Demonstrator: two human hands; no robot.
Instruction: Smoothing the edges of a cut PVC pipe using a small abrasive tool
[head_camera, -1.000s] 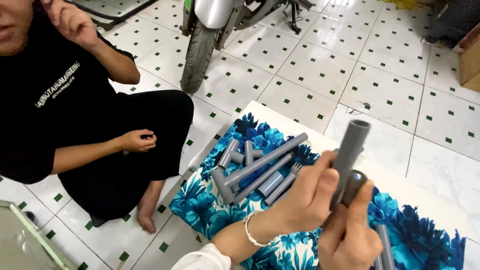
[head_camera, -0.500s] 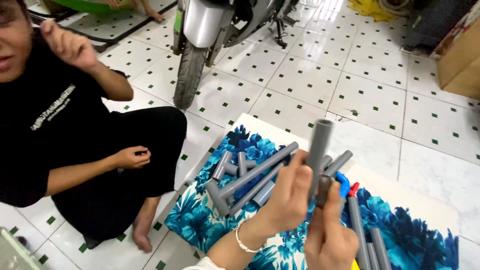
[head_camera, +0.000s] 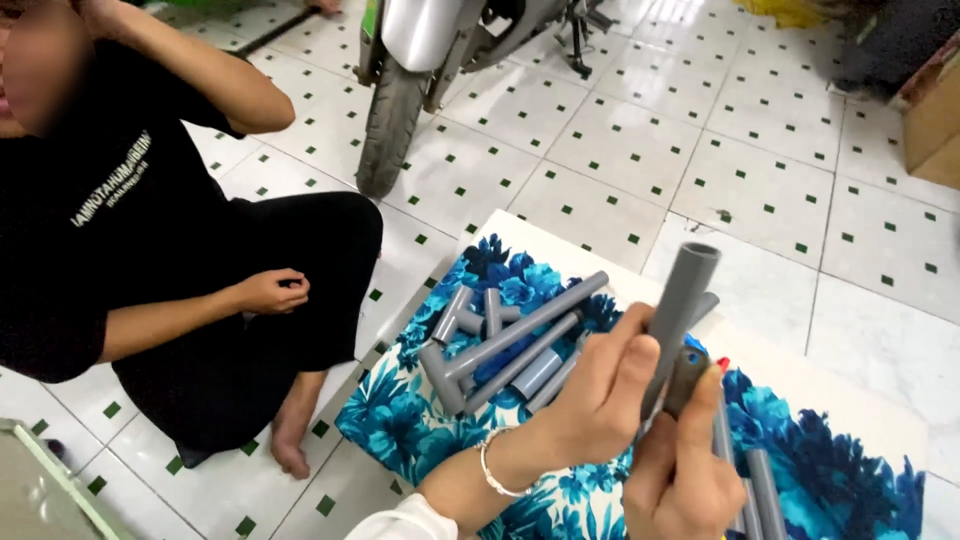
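Covering white-tiled floor (head_camera: 700, 150), blue floral cloth (head_camera: 400, 420)

White sleeve (head_camera: 400, 520), thin silver bracelet (head_camera: 490, 468)

A plain grey plastic pipe (head_camera: 678, 315), short and round with an open top end, stands nearly upright, tilted slightly right. Its lower end meets a darker grey fitting (head_camera: 687, 378), above the blue flowered cloth.

Two hands (head_camera: 640, 430), one upright grey pipe (head_camera: 680, 300), roughly eight loose grey pipe pieces (head_camera: 510, 345), one motorbike (head_camera: 420, 60).
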